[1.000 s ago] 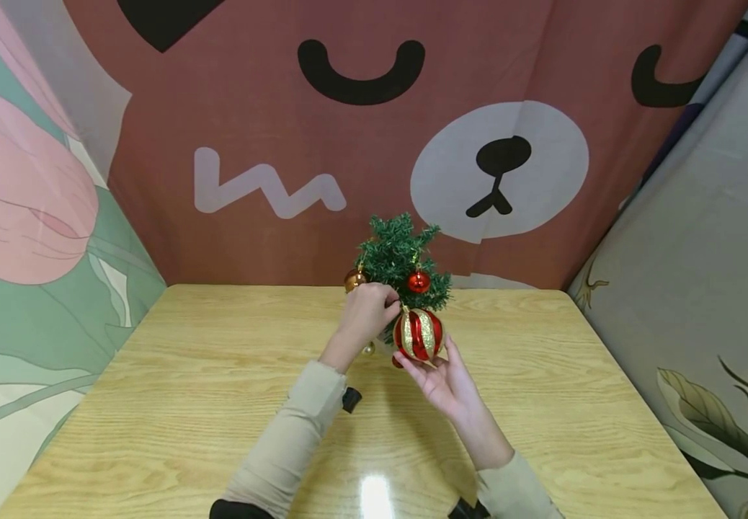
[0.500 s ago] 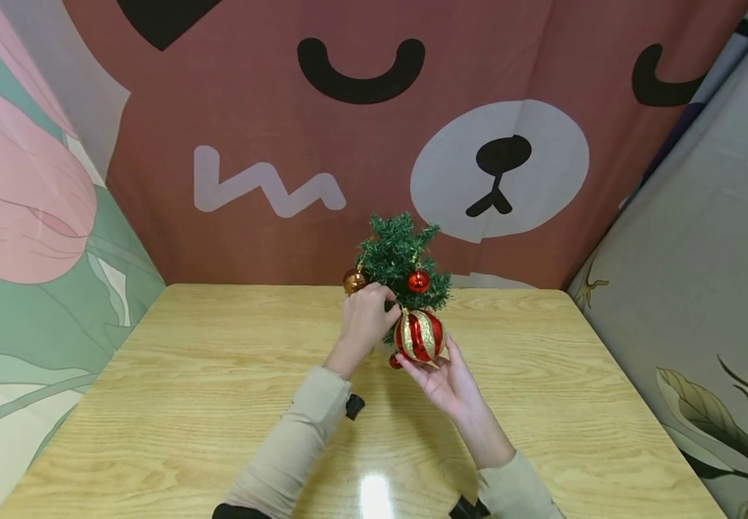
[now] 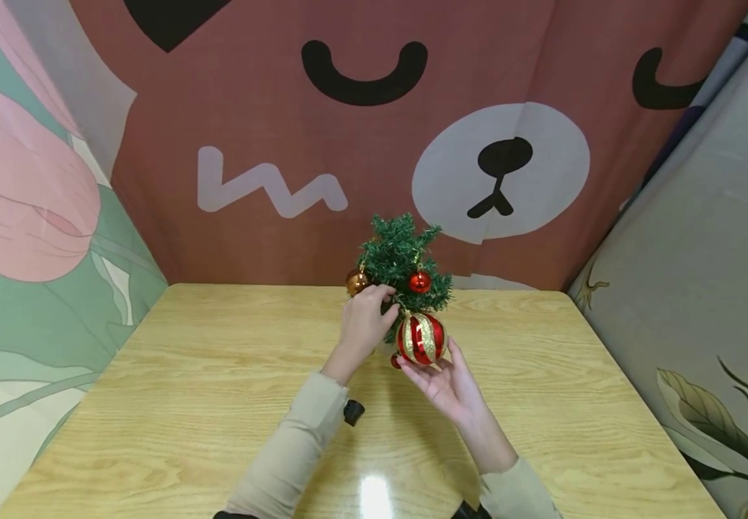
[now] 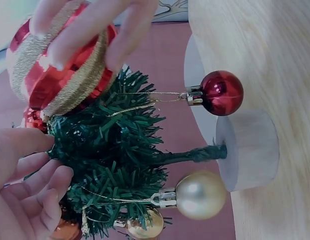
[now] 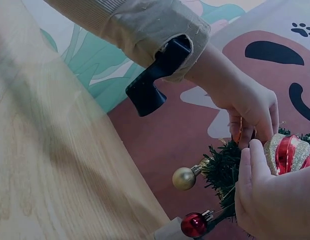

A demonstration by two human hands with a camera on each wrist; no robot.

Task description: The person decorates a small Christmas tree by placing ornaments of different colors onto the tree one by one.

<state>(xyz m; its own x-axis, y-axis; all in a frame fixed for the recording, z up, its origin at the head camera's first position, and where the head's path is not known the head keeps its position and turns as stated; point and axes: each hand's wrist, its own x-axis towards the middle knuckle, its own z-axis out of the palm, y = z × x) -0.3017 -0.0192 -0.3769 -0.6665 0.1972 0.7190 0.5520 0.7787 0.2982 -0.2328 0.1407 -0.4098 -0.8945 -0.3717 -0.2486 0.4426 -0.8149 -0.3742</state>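
Note:
A small green Christmas tree (image 3: pixel 400 256) stands on a white round base (image 4: pixel 247 150) at the table's far edge. My left hand (image 3: pixel 387 297) pinches the gold hanging string (image 5: pixel 240 131) of a large red-and-gold striped bauble (image 3: pixel 420 338) at a lower branch. My right hand (image 3: pixel 428 353) is palm up under that bauble, thumb and fingers curled round it (image 4: pixel 59 70). On the tree hang a small red ball (image 3: pixel 420 281), a copper ball (image 3: pixel 356 282) and a gold ball (image 4: pixel 201 195).
The wooden table (image 3: pixel 218 404) is walled by printed cloth: a bear-face sheet (image 3: pixel 497 166) behind, floral sheets left and right. A black camera mount (image 5: pixel 155 82) sits on my left wrist.
My left fingertips have shifted slightly on the branch. The right hand and the striped bauble stay where they were.

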